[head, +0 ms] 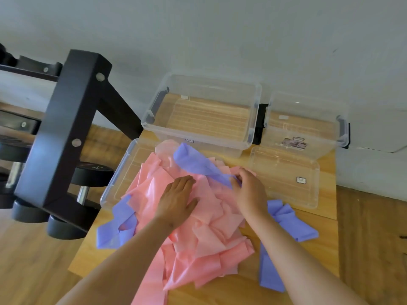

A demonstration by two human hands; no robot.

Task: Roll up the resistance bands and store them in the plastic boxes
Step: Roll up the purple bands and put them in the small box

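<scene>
- The pink bands (pixel 198 227) lie in one loose, tangled heap on the wooden table (pixel 231 291); every place below is given from this heap.
- The left hand (pixel 176 201) lies palm down on top of the heap, near its middle. Its fingers are straight and spread, pressing on the pink material and gripping nothing.
- The right hand (pixel 248 190) is at the heap's right edge with fingers curled. It pinches one end of a purple band (pixel 193 161), which rises across the heap's far side (its other end stands up above the pink folds).
- Loose purple bands (pixel 119 223) spill from the heap's left edge, and more lie just right of it, partly hidden under the right forearm.
- A large clear box (pixel 198 133) stands open just behind the heap, with nothing in it.
- A smaller clear box (pixel 304 128) stands behind and to the right of the heap, beside the large one.
- A clear lid (pixel 121 179) lies flat at the heap's left, partly covered by pink bands. A second clear lid (pixel 286 179) lies flat to the right, apart from the heap.
- A black dumbbell rack (pixel 66 128) stands to the left of the heap, off the table, with a dumbbell (pixel 92 175) on it.
</scene>
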